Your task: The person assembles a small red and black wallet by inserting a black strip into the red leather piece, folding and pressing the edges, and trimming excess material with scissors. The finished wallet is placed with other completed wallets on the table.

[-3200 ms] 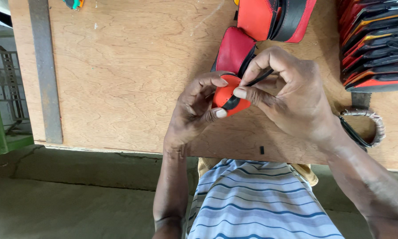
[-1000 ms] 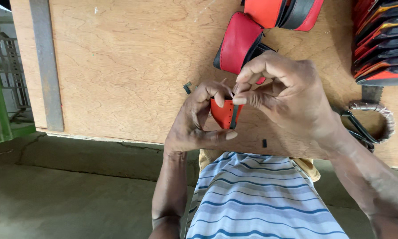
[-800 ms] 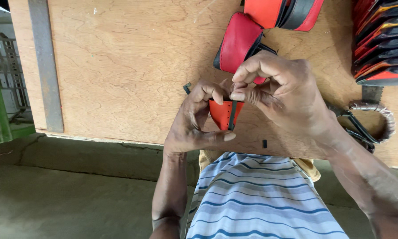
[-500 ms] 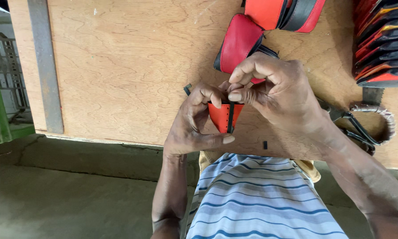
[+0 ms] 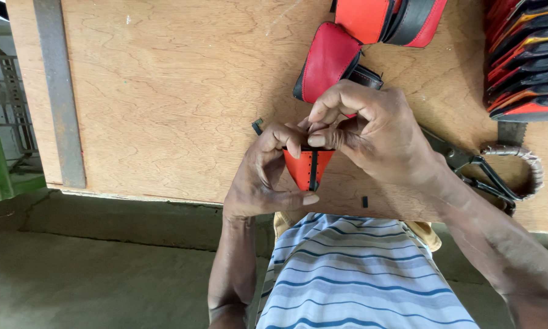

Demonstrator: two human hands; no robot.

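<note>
Pinching red leather piece [image 5: 307,167]; scissors [image 5: 481,170], pouch [image 5: 327,61] near.

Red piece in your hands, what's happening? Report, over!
Both hands pinch red triangular piece: left hand, right hand. Above plywood table. Scissors beside right wrist. Nothing blocking.

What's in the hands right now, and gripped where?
A small red-and-black leather piece, pinched along its top edge. The left hand grips its left upper corner, the right hand the top right; the pointed lower end hangs free above the wooden table.
</note>
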